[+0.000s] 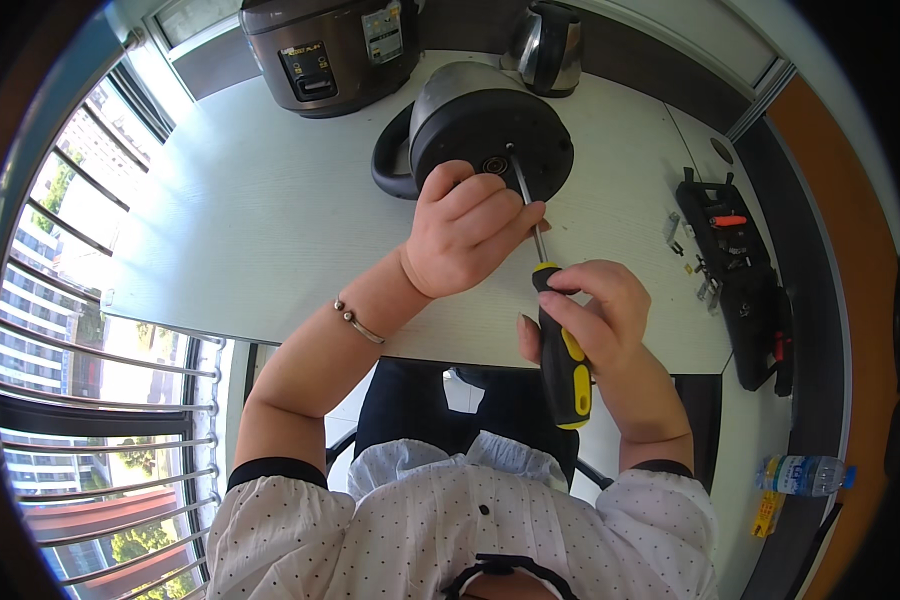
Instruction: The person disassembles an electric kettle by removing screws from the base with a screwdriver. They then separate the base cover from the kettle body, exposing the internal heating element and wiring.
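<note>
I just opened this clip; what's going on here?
A person is holding a screwdriver to the black underside of a tipped-over kettle. The right hand has its fingers on the black-and-yellow handle, while the left hand is at the metal shaft, close to the base. The tip meets the underside; whether it sits in a screw is too small to tell. An open tool case lies at the right.

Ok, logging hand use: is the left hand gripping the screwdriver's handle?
No, the right hand holds the screwdriver handle; the left hand is at its metal shaft.
</note>
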### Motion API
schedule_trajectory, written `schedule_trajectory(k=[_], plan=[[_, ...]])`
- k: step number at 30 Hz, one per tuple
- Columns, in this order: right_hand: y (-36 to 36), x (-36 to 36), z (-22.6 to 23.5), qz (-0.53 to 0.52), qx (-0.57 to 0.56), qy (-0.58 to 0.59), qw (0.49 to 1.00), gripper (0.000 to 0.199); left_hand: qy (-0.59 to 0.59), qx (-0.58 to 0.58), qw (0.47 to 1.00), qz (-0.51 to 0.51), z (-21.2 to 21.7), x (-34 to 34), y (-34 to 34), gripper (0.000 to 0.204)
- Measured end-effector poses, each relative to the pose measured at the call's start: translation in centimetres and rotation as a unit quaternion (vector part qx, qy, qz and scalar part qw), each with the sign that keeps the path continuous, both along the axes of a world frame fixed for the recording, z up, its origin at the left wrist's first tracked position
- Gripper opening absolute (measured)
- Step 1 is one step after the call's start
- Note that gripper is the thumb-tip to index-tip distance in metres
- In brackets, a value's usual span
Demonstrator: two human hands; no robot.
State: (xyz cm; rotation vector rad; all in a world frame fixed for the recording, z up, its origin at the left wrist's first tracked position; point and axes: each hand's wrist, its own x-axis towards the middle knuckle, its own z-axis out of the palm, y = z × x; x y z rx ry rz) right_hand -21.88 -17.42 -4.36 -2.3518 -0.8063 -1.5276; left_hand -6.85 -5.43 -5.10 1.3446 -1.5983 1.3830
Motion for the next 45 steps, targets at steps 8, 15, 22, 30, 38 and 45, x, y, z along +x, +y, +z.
schedule_trajectory(k=[8,15,22,30,38,45], plan=[[0.13,-0.03,0.04,-0.014,0.01,-0.024,1.0,0.037,0.019,0.002,1.0,-0.009,0.18,-0.13,0.02,0.034],[0.75,-0.32,-0.26,0.002,0.073,-0.019,0.997,0.033,0.034,-0.005,0.999,-0.011,0.2,-0.18,0.11,0.035],[0.13,0.21,-0.4,0.06,0.034,-0.009,0.998,0.028,0.045,0.01,0.998,-0.03,0.31,-0.18,-0.02,0.034],[0.09,0.5,-0.47,0.049,0.031,-0.023,0.998,0.033,0.009,0.022,0.999,-0.027,-0.03,0.18,-0.07,0.033],[0.29,-0.35,0.11,0.024,0.025,0.018,0.999,0.047,0.008,-0.004,1.0,-0.008,0.08,0.03,-0.02,0.031],[0.3,-0.19,-0.07,0.009,0.011,0.0,1.0,0.042,0.021,0.004,1.0,-0.003,0.21,-0.21,0.09,0.032]])
